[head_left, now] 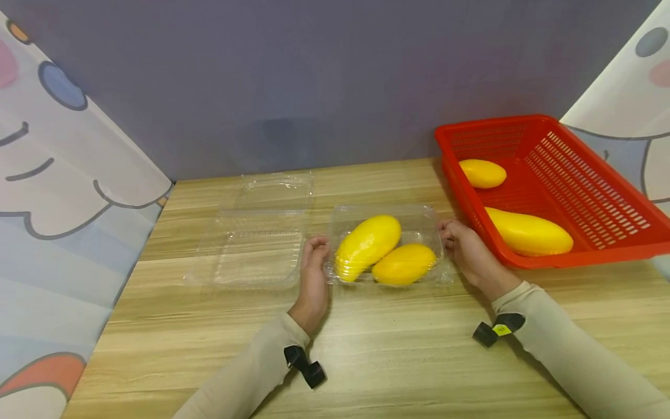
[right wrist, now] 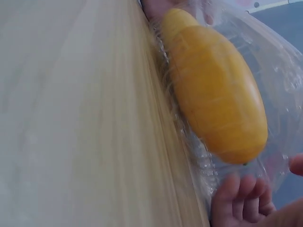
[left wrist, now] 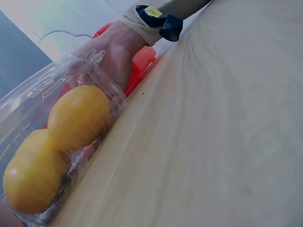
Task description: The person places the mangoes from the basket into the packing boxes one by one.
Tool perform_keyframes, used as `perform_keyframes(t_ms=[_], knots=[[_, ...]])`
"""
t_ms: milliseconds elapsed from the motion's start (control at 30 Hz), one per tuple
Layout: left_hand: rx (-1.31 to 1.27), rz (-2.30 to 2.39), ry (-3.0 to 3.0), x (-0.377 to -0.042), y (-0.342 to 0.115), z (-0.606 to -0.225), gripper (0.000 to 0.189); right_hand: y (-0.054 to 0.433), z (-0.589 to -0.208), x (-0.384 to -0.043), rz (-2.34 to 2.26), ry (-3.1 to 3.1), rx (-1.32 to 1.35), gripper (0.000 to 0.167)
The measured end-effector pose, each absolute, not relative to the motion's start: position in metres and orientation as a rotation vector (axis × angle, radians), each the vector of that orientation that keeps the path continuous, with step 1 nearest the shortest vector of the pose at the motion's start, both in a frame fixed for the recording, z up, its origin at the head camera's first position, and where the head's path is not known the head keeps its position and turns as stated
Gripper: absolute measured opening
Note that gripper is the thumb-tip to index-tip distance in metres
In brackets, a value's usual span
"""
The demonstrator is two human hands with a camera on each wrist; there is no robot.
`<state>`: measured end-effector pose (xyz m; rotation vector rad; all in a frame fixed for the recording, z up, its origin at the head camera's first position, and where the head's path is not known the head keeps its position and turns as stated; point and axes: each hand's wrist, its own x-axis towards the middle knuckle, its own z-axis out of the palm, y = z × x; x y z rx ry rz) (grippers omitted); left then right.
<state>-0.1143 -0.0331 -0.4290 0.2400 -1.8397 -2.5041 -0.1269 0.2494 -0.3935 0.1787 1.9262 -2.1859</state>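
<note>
A clear plastic clamshell box (head_left: 384,212) sits on the table with its lid over two yellow mangoes, the larger mango (head_left: 369,244) on the left and the smaller mango (head_left: 405,265) on the right. My left hand (head_left: 314,279) holds the box's left end. At the opposite end, my right hand (head_left: 471,253) grips the box with bent fingers (right wrist: 244,196), its thumb apart from them in the right wrist view. Only a sliver of the left hand (left wrist: 7,218) shows in the left wrist view. The wall of the box partly hides the right fingertips there.
Left of my left hand lies another clear clamshell box (head_left: 256,256), opened flat, its lid toward the wall. A red plastic basket (head_left: 607,256) on the right holds two more mangoes, a small mango (head_left: 484,173) and a long mango (head_left: 531,233). A grey wall (head_left: 314,87) bounds the wooden table (head_left: 398,361).
</note>
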Motion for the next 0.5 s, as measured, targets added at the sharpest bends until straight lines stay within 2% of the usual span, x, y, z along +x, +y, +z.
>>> perform_keyframes(t_ms=[167,300,433,500], knots=[[0.247,-2.514,-1.819,-0.115,-0.0337,-0.4281,0.014,0.2525,-0.3927,-0.1283,-2.179,1.838,0.114,0.025],[0.269,-2.505,-1.813,-0.1156,-0.0343,-0.4285,0.022,0.255,-0.3933,-0.1279,-2.228,1.836,0.131,0.023],[0.271,-2.494,-1.832,-0.1156,-0.035,-0.4294,0.032,0.2562,-0.394,-0.1272,-2.231,1.905,0.14,0.013],[0.267,-2.481,-1.859,-0.1145,-0.0362,-0.4305,0.036,0.2562,-0.395,-0.1262,-2.199,1.937,0.144,0.021]])
